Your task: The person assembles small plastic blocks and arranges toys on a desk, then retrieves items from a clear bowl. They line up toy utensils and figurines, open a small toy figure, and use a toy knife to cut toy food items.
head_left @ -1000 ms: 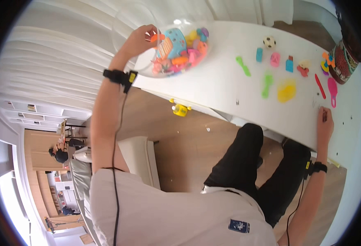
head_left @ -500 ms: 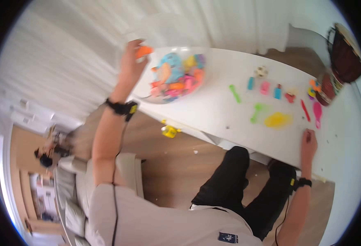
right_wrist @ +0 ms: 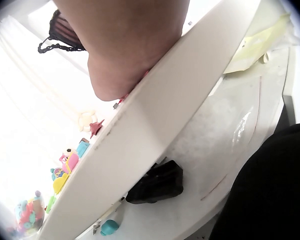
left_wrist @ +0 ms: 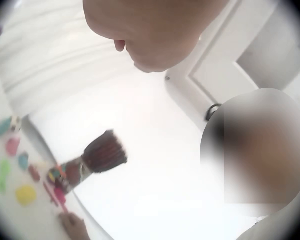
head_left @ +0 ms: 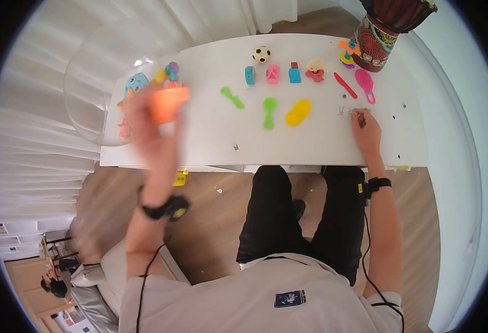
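In the head view my left hand, blurred by motion, grips an orange toy above the table's left part. Its exact kind cannot be made out. Behind that hand stands a clear plastic tub with several colourful toys in it, partly covered by the hand and forearm. The left wrist view shows only the heel of the hand at the top; the toy is hidden there. My right hand rests on the white table near its front right, fingers loosely curled, holding nothing. Closest to it lie a pink hairbrush and a red stick-like toy.
Along the back of the table sit a toy football and small blue, pink and red toys. Two green pieces and a yellow oval lie in front. A patterned drum stands back right.
My left hand has carried the orange toy out from over the tub, rightward and toward me. The head view has turned to the right. The right hand stays resting on the table.
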Action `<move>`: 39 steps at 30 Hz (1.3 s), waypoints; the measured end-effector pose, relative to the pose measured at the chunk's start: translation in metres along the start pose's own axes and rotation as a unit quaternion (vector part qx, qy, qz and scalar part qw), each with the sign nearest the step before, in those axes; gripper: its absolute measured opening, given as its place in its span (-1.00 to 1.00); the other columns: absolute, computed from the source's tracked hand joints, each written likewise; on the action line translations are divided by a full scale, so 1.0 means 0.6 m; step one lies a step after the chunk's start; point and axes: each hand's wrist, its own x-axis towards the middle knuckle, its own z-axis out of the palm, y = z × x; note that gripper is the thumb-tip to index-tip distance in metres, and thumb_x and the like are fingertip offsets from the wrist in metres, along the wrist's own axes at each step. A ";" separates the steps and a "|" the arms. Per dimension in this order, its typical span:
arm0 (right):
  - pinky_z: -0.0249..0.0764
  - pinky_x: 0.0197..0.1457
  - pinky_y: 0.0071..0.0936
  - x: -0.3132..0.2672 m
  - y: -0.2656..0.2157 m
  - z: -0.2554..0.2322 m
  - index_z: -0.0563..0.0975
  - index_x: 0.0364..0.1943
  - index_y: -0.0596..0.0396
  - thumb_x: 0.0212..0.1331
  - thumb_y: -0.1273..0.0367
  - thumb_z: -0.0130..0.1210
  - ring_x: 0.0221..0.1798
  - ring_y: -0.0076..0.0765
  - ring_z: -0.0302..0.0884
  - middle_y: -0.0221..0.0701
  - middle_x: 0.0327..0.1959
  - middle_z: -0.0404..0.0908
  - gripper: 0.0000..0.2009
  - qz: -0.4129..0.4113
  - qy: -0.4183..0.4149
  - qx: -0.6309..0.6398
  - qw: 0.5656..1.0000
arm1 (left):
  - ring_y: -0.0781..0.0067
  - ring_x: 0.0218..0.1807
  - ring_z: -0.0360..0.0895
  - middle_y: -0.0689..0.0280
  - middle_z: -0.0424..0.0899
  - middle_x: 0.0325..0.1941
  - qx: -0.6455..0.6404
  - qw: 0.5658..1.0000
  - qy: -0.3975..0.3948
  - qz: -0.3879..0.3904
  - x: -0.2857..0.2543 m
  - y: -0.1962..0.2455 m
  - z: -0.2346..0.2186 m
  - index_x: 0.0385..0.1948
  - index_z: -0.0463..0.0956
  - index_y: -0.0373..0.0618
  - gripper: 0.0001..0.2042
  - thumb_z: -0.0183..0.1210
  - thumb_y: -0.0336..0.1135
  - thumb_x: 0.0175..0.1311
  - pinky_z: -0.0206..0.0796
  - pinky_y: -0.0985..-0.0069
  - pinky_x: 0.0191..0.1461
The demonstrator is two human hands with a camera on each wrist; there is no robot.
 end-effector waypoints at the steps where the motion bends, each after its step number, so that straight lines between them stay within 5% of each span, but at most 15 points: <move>1: 0.43 -0.34 -0.35 0.002 0.000 0.000 0.64 -0.21 0.05 0.39 0.28 0.23 -0.49 -0.32 0.46 -0.41 -0.56 0.51 -0.85 -0.003 -0.001 -0.003 1.000 | 0.31 0.17 0.58 0.20 0.57 0.19 0.056 0.995 -0.084 0.014 -0.004 -0.022 0.051 0.19 0.52 -0.10 -0.51 0.39 -0.58 0.19 0.49 0.41 0.20; 6: 0.43 -0.34 -0.37 0.001 0.005 0.001 0.64 -0.21 0.06 0.38 0.28 0.25 -0.50 -0.34 0.46 -0.43 -0.57 0.50 -0.85 0.003 0.002 0.007 1.000 | 0.22 -0.02 0.60 0.19 0.52 0.03 -0.006 0.979 -0.186 -0.079 -0.052 -0.136 0.240 -0.01 0.63 -0.12 -0.64 0.40 -0.59 0.14 0.53 0.41 0.05; 11: 0.40 -0.36 -0.39 -0.001 -0.003 -0.002 0.63 -0.23 0.07 0.37 0.29 0.25 -0.51 -0.38 0.44 -0.44 -0.58 0.48 -0.85 0.012 0.005 0.013 1.000 | 0.26 -0.07 0.65 0.18 0.65 -0.02 -0.018 0.952 -0.282 -0.114 -0.054 -0.161 0.305 -0.03 0.63 -0.16 -0.69 0.35 -0.61 0.19 0.51 0.41 0.08; 16: 0.37 -0.39 -0.41 0.000 -0.005 -0.004 0.62 -0.25 0.07 0.36 0.31 0.27 -0.53 -0.41 0.41 -0.45 -0.59 0.46 -0.86 0.011 0.001 0.019 1.000 | 0.23 -0.04 0.67 0.17 0.70 -0.06 -0.050 0.949 -0.298 -0.093 -0.061 -0.150 0.356 0.07 0.58 -0.15 -0.63 0.26 -0.64 0.22 0.50 0.39 0.11; 21: 0.36 -0.40 -0.42 0.000 -0.011 -0.008 0.61 -0.28 0.07 0.35 0.33 0.28 -0.54 -0.41 0.38 -0.45 -0.59 0.45 -0.87 0.024 0.006 0.035 0.999 | 0.23 -0.03 0.67 0.17 0.70 -0.03 -0.039 0.923 -0.358 -0.133 -0.077 -0.160 0.385 0.19 0.52 -0.13 -0.54 0.25 -0.63 0.22 0.51 0.37 0.14; 39: 0.40 -0.36 -0.42 0.002 -0.002 -0.004 0.63 -0.26 0.05 0.36 0.29 0.27 -0.50 -0.42 0.44 -0.45 -0.59 0.49 -0.85 0.026 0.007 0.062 0.998 | 0.36 -0.06 0.70 0.21 0.73 -0.05 -0.040 0.950 -0.293 -0.100 -0.071 -0.145 0.361 0.12 0.58 -0.19 -0.64 0.24 -0.61 0.28 0.57 0.41 0.08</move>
